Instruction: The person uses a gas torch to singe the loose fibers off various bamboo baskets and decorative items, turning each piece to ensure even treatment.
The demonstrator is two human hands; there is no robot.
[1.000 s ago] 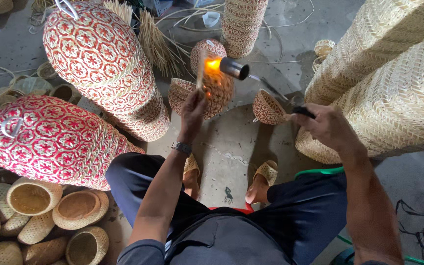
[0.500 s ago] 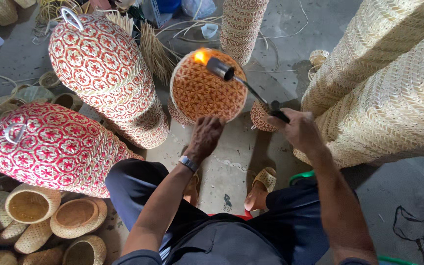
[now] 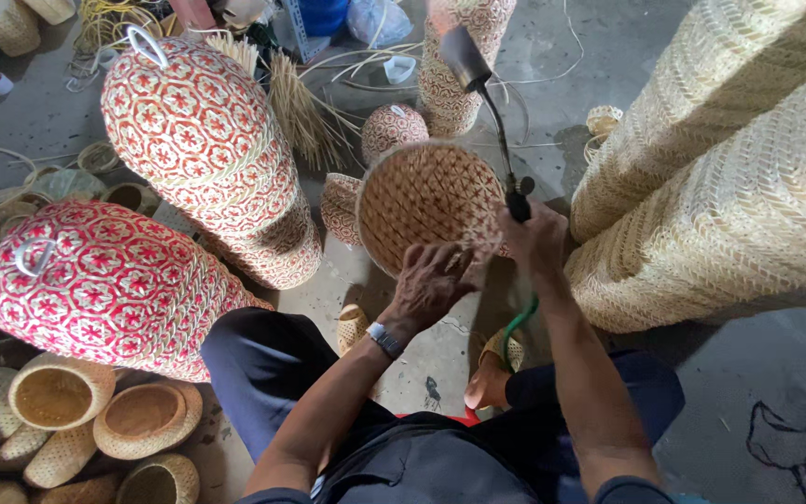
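Note:
My left hand (image 3: pixel 436 280) grips the lower rim of a round woven basket (image 3: pixel 426 201), red and natural in colour, held up with its hollow inside facing me. My right hand (image 3: pixel 535 238) is closed on the handle of a gas torch (image 3: pixel 487 89), whose metal neck rises up and away to a nozzle near the top of the view. No flame shows at the nozzle. A green hose (image 3: pixel 518 322) runs down from the torch handle. A watch sits on my left wrist.
Two large red-patterned woven vessels (image 3: pixel 193 131) (image 3: pixel 104 285) lie at the left. Small natural baskets (image 3: pixel 58 397) pile at the lower left. Big pale woven cylinders (image 3: pixel 729 177) stand at the right. More small patterned baskets (image 3: pixel 394 126) and loose reeds (image 3: pixel 305 107) lie on the concrete floor ahead.
The flame at the torch tip is gone and the torch has swung upward off the basket. The basket has been turned so its inside faces me.

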